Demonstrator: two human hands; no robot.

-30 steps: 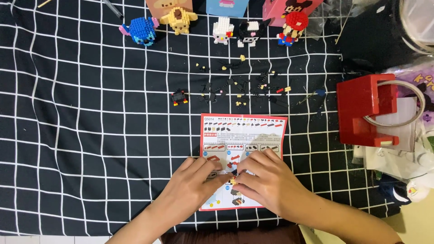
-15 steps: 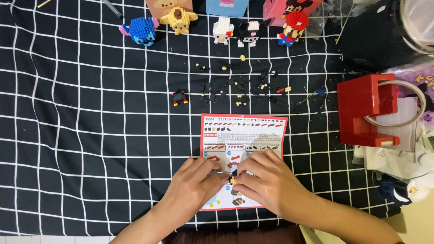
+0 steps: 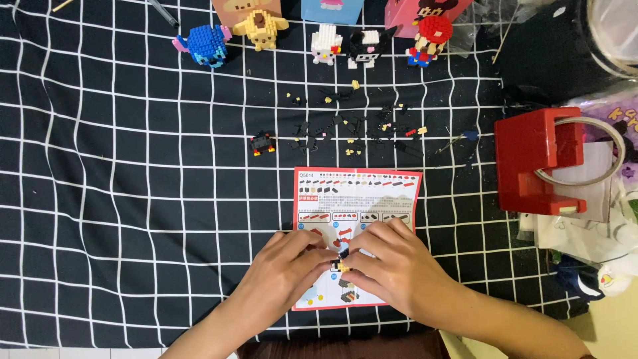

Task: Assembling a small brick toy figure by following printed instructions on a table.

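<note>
My left hand (image 3: pixel 282 269) and my right hand (image 3: pixel 392 266) meet fingertip to fingertip over the lower half of a red-bordered instruction sheet (image 3: pixel 359 193). Between the fingertips sits a tiny block assembly (image 3: pixel 340 264) in black, yellow and red, pinched from both sides. Most of it is hidden by my fingers. Above the sheet lie several loose small bricks (image 3: pixel 352 126), mostly black with a few yellow and red ones, and a small black and red partial build (image 3: pixel 262 143) to their left.
Finished block figures line the far edge: a blue one (image 3: pixel 205 45), a yellow one (image 3: pixel 260 28), a white one (image 3: pixel 325 44), a black-and-white one (image 3: pixel 365 48), a red one (image 3: pixel 430 36). A red tape dispenser (image 3: pixel 538 159) stands right, beside plastic bags (image 3: pixel 585 233). A black grid cloth (image 3: pixel 133 199) covers everything.
</note>
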